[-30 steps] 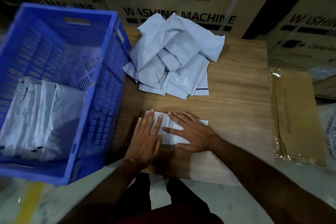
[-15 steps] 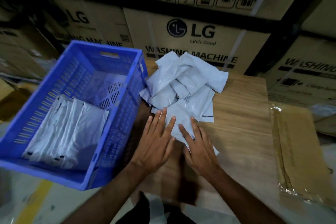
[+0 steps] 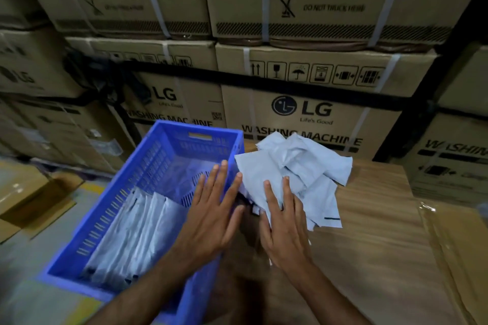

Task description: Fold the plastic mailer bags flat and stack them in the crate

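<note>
A blue plastic crate [image 3: 169,145] stands left of the wooden table [image 3: 383,245]. Several folded grey mailer bags [image 3: 132,232] lie stacked in its near half. A loose pile of crumpled mailer bags [image 3: 311,166] sits at the table's far left corner. My left hand [image 3: 214,216] is flat with fingers spread over the crate's right rim and holds nothing. My right hand [image 3: 285,227] lies on a mailer bag [image 3: 253,174] at the pile's near left edge, fingers on top of it. White edges of the bag show under the palm.
Stacked LG washing machine cartons [image 3: 317,103] wall off the back. A flattened carton in plastic wrap [image 3: 456,250] lies on the table's right side. Loose cardboard [image 3: 34,200] rests on the floor at left.
Both hands have moved forward from the table's near edge to the pile and the crate's rim. My left hand has come off the bag. The view has tilted upward.
</note>
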`<state>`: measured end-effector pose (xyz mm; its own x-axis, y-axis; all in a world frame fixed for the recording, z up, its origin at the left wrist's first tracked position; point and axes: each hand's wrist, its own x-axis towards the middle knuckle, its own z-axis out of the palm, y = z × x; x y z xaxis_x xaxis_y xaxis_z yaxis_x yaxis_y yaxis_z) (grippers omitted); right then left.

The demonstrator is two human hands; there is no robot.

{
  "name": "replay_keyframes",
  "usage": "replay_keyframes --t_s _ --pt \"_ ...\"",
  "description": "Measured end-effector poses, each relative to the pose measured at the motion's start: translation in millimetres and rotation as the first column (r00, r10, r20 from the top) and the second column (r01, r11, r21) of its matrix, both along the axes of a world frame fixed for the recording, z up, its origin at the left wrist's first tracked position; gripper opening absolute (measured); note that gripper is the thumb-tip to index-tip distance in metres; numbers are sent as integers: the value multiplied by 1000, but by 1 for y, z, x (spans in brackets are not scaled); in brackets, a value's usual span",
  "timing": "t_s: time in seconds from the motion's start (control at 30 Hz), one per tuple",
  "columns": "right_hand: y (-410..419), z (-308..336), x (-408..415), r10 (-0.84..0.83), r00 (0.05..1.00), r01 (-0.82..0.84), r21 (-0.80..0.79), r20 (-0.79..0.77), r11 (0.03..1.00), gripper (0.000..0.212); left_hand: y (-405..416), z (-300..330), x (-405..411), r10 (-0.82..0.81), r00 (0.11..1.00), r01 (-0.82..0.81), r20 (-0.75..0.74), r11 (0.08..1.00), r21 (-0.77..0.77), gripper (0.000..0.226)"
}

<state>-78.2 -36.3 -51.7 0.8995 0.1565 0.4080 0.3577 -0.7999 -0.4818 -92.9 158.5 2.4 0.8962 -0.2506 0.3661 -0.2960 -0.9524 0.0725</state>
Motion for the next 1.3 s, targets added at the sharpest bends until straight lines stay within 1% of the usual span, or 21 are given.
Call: replay_keyframes --t_s 0.13,0.3,0.4,0.5,0.6,0.63,0.67,0.73,0.83,0.87,0.93,0.97,1.03,1.07,1.17,1.2,1.3 --pt "76 11 -3 -19 1000 20 -5 11 1000 65 74 -1 2 4 1000 -4 17 1000 1 63" --pt "181 16 -12 -86 995 83 -56 -49 995 66 173 -9 2 1 999 -2 43 1000 17 64" --pt "239 17 -14 -149 984 144 -58 -94 988 66 230 -23 10 18 1000 -17 -8 999 28 65" --pt "279 6 -19 -207 953 206 -29 -223 978 64 273 -41 16 -3 996 8 -86 998 60 65" --pt "294 -23 -20 -277 881 284 -38 -383 958 65 302 -60 18 -17 991 30 -135 995 92 63" --pt "294 -36 -21 -280 840 287 -56 -464 956 65 308 -66 18 -23 989 39 -149 994 106 63" --pt "293 -48 -23 -265 783 270 -76 -562 960 63 311 -70 19 -29 986 48 -162 992 114 63" --pt "289 -67 -32 -179 653 216 -46 -736 975 61 314 -73 20 -43 984 61 -175 993 97 63" --pt "288 -70 -45 -106 444 132 -52 -890 990 65 314 -73 20 -61 983 72 -176 996 59 63" --pt "288 -66 -47 -97 399 96 -64 -912 993 66 315 -73 19 -62 981 71 -184 997 42 63" --pt "288 -54 -46 -100 360 94 -71 -928 993 66 316 -74 17 -59 977 60 -205 998 -2 62" --pt "289 -47 -44 -103 354 137 -58 -929 989 64 317 -75 17 -57 976 54 -211 998 -21 62" --pt "294 -39 -37 -112 361 276 -8 -926 961 59 317 -75 17 -57 974 48 -219 998 -45 62" --pt "299 -39 -34 -107 350 345 22 -931 938 64 316 -74 17 -55 974 45 -221 998 -50 62" --pt "320 -43 -29 -50 229 460 63 -972 886 104 316 -75 17 -51 972 39 -231 998 -54 62" --pt "326 -45 -30 -27 209 477 78 -978 875 113 316 -74 17 -53 971 41 -233 998 -56 62" --pt "333 -48 -33 60 236 502 175 -970 847 132 315 -73 17 -61 970 46 -235 997 -66 63"
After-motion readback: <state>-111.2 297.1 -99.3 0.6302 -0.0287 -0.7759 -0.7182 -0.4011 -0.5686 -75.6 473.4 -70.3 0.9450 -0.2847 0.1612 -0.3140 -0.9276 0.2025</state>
